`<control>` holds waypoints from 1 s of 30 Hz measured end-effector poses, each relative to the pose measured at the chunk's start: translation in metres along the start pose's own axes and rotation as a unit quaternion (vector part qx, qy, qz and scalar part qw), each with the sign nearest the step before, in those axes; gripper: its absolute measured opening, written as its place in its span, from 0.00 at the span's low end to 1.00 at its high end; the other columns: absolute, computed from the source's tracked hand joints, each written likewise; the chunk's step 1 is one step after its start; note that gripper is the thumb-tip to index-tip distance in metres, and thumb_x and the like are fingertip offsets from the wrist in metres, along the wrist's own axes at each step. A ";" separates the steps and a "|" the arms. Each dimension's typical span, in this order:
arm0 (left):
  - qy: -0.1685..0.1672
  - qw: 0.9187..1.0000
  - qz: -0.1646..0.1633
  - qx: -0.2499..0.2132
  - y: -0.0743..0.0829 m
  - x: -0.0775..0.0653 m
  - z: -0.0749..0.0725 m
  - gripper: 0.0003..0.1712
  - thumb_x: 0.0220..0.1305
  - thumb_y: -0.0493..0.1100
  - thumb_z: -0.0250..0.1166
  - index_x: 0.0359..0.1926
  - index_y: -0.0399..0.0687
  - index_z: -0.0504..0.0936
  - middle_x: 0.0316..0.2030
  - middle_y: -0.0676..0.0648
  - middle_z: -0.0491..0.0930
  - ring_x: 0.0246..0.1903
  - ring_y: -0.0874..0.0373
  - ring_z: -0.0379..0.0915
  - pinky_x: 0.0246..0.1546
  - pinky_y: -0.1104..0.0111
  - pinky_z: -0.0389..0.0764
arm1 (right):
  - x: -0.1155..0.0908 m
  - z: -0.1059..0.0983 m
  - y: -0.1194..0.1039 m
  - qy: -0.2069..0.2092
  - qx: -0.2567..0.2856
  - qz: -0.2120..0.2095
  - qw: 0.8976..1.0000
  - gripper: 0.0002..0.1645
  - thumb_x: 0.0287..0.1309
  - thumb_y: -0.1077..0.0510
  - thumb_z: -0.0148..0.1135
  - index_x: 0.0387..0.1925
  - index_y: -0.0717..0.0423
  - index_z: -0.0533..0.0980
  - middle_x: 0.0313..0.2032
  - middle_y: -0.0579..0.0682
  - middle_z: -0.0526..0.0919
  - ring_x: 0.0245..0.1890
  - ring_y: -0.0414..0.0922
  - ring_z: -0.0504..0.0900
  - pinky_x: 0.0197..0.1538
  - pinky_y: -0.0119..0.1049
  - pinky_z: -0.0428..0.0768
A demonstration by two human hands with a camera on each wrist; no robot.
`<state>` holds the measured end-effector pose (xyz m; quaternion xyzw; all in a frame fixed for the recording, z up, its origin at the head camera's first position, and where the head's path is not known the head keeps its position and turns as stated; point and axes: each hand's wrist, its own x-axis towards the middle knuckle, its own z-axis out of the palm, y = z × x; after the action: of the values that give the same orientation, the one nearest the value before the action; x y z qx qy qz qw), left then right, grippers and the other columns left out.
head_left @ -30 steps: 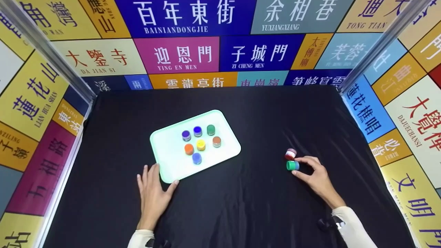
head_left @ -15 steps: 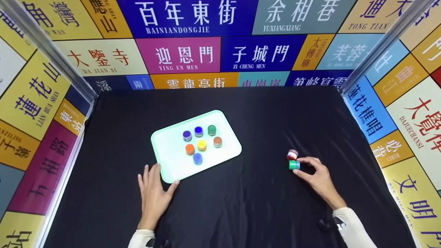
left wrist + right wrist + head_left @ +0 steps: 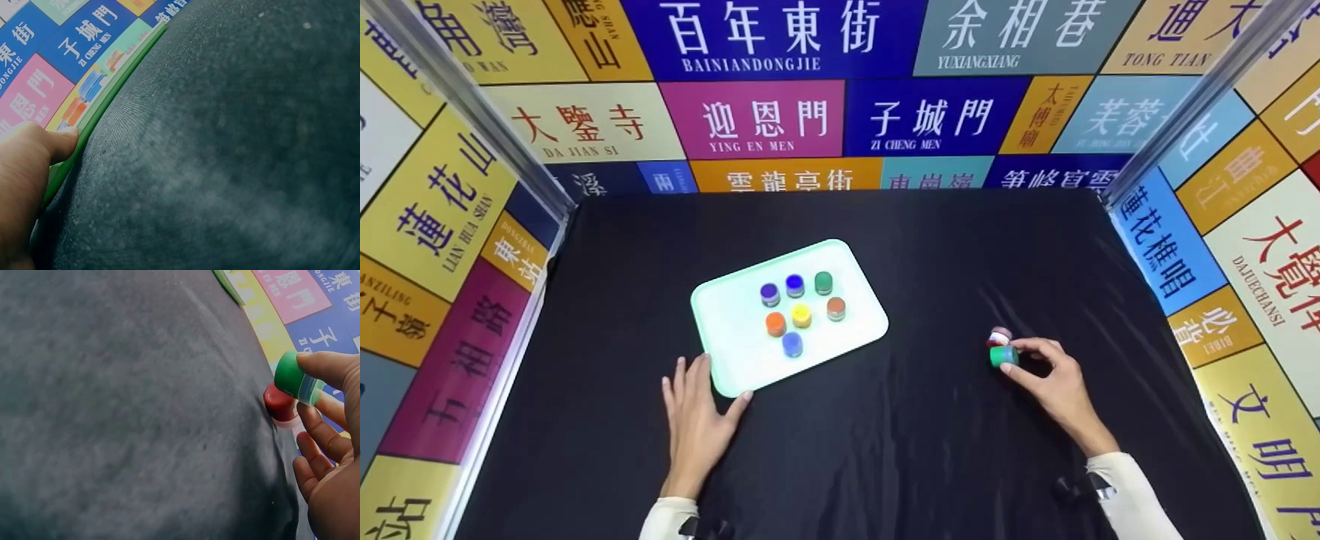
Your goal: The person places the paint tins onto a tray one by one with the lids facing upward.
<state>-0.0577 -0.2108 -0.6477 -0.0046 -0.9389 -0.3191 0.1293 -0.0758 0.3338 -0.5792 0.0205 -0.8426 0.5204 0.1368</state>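
In the head view, my right hand [image 3: 1054, 379] pinches a small green paint jar [image 3: 1002, 355] between thumb and fingers. The jar is tilted on its side, its green lid pointing left. Just behind it is a red paint jar [image 3: 998, 335], partly covered by the green one; the right wrist view shows the red jar [image 3: 278, 403] below the held green jar [image 3: 289, 374]. My left hand [image 3: 694, 424] lies at the near left corner of a pale green tray [image 3: 727, 364], fingers fairly straight along the side and thumb touching the rim [image 3: 115, 90].
On the tray stand several more paint jars, among them an orange jar [image 3: 775, 324], a yellow jar [image 3: 801, 315] and a brown jar [image 3: 835, 309]. Black cloth [image 3: 930, 450] covers the table. Walls with printed signs [image 3: 750, 120] enclose the back and sides.
The green jar in my right hand has turned and lifted slightly, and it overlaps the red jar more. My left hand stays at the tray corner. The head view has shifted a little.
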 end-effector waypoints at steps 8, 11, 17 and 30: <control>-0.001 1.000 0.002 -0.002 -0.001 0.000 0.001 0.56 0.67 0.57 0.79 0.82 0.32 0.64 0.80 0.31 0.65 0.85 0.30 0.45 0.84 0.34 0.35 | 0.008 0.007 -0.009 -0.006 0.003 -0.036 0.999 0.22 0.51 0.78 0.80 0.50 0.73 0.86 0.49 0.71 0.85 0.51 0.53 0.79 0.56 0.28 0.74; -0.002 1.000 0.001 -0.002 -0.001 0.000 0.001 0.56 0.67 0.58 0.79 0.82 0.32 0.64 0.80 0.31 0.65 0.85 0.30 0.44 0.84 0.34 0.34 | 0.013 0.012 -0.011 -0.007 0.008 -0.062 0.998 0.23 0.49 0.80 0.80 0.50 0.74 0.86 0.50 0.73 0.86 0.51 0.51 0.80 0.57 0.28 0.75; -0.003 1.000 0.001 -0.001 -0.001 0.001 0.000 0.56 0.67 0.58 0.79 0.83 0.33 0.64 0.80 0.31 0.65 0.85 0.30 0.44 0.84 0.34 0.35 | 0.023 0.022 -0.020 -0.024 -0.013 -0.080 0.996 0.25 0.48 0.78 0.82 0.50 0.72 0.87 0.48 0.68 0.86 0.48 0.59 0.79 0.55 0.23 0.73; 0.004 1.000 0.008 -0.006 -0.002 -0.001 -0.001 0.56 0.68 0.58 0.79 0.83 0.33 0.64 0.80 0.32 0.65 0.85 0.30 0.45 0.84 0.34 0.35 | 0.049 0.054 0.000 -0.075 -0.024 -0.125 0.989 0.26 0.47 0.73 0.86 0.50 0.64 0.89 0.47 0.59 0.90 0.52 0.56 0.79 0.53 0.26 0.75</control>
<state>-0.0570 -0.2125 -0.6483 -0.0112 -0.9364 -0.3234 0.1355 -0.1343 0.2911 -0.5901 0.1613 -0.8537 0.4755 0.1380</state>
